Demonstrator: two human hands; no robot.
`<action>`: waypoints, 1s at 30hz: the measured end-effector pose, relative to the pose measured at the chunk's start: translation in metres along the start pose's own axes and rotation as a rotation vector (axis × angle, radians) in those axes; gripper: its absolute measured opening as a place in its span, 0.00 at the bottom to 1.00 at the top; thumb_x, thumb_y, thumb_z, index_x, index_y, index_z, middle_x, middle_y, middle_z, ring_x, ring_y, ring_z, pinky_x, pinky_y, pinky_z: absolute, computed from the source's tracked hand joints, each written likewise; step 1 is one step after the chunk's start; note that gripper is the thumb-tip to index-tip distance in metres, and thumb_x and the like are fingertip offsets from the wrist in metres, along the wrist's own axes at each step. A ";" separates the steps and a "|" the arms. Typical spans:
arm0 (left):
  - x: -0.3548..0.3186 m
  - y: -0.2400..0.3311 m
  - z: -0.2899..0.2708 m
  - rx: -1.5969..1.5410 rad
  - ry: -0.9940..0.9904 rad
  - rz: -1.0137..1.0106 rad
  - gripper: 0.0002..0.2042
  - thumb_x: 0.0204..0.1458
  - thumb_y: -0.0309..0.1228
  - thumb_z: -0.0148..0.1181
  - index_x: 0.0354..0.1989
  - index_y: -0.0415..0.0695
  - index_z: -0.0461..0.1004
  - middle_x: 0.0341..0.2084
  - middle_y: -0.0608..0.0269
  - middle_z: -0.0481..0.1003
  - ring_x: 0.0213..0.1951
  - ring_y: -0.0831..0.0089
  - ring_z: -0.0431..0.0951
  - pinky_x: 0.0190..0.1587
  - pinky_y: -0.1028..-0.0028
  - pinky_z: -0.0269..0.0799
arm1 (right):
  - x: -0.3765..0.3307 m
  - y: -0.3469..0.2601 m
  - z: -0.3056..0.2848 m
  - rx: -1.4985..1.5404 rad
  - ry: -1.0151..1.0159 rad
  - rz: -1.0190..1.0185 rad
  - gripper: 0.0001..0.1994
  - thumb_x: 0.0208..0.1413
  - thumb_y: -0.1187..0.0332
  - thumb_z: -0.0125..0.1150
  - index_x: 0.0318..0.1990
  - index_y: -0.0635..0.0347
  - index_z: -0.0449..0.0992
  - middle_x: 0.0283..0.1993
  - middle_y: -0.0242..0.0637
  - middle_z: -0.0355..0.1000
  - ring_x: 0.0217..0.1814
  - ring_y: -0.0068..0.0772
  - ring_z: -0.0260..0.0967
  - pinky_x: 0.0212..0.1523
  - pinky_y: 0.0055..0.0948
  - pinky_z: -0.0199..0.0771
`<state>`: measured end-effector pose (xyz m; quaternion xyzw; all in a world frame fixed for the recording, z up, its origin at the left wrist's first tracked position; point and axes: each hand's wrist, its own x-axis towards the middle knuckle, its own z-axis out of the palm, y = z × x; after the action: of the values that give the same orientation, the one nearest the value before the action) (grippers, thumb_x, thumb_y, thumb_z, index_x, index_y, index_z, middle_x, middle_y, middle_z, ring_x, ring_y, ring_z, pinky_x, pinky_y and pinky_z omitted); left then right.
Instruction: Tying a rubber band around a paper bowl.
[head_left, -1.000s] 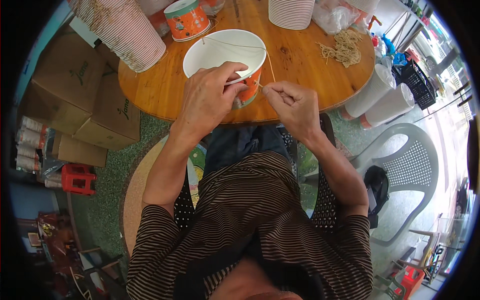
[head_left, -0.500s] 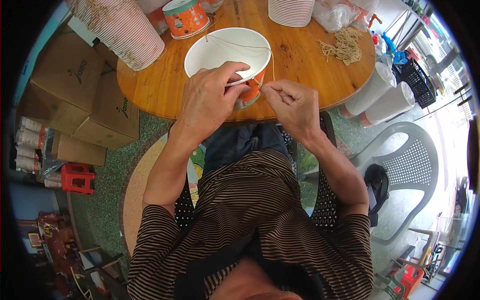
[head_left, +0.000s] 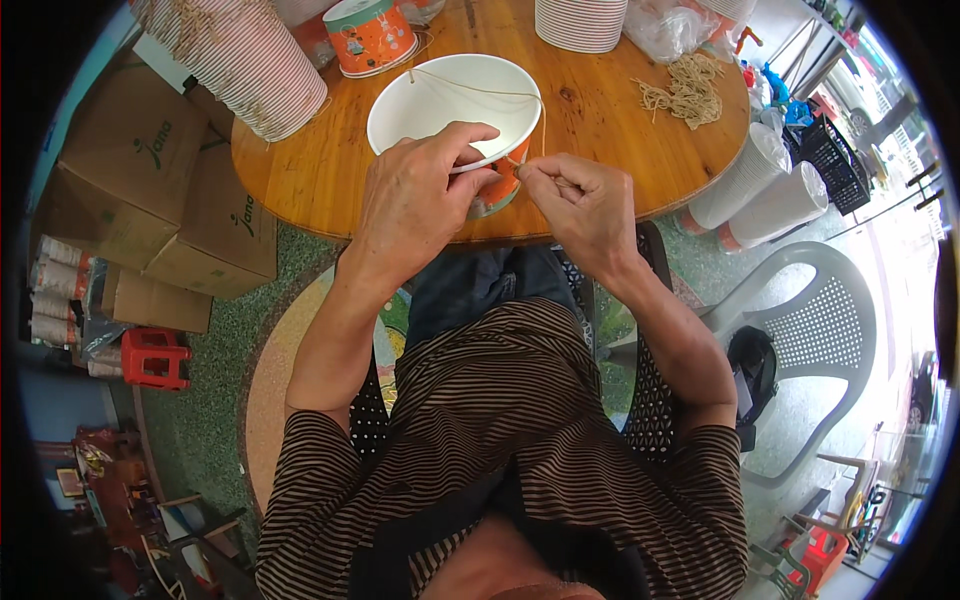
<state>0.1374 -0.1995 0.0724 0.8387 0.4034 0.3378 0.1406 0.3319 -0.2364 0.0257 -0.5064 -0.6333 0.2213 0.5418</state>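
Observation:
A large paper bucket (head_left: 397, 118), white inside and orange printed outside, is tilted at the near edge of the table with its mouth toward me. My left hand (head_left: 412, 195) grips its near rim, with fingers inside and the thumb against the outer wall. A thin tan string (head_left: 480, 91) runs from the far left of the rim across the mouth to the right side. Just right of the bucket, my right hand (head_left: 585, 205) is closed in a pinch on the string, close to the outer wall. The pinched end is mostly hidden by the fingers.
On the wooden table (head_left: 620, 150) lie a pile of tan strings (head_left: 688, 90), another orange bucket (head_left: 370, 38), a tall leaning stack of buckets (head_left: 245, 65) and a second stack (head_left: 580, 25). Cardboard boxes (head_left: 130, 150) stand at left; a grey plastic chair (head_left: 800, 340) is at right.
My right hand has shifted slightly left, closer to the bucket wall, still pinching the string. The left hand and bucket have hardly moved.

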 end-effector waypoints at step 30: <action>0.059 -0.016 -0.025 0.132 -0.419 0.195 0.08 0.59 0.29 0.60 0.40 0.38 0.80 0.29 0.50 0.80 0.33 0.52 0.80 0.38 0.62 0.75 | 0.012 0.000 0.006 -0.013 -0.047 -0.019 0.08 0.62 0.71 0.67 0.36 0.69 0.82 0.21 0.17 0.60 0.25 0.08 0.51 0.24 0.18 0.51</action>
<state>0.1375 -0.1451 0.1097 0.9328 0.3040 0.1414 0.1326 0.3273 -0.2240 0.0292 -0.4986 -0.6521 0.2236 0.5255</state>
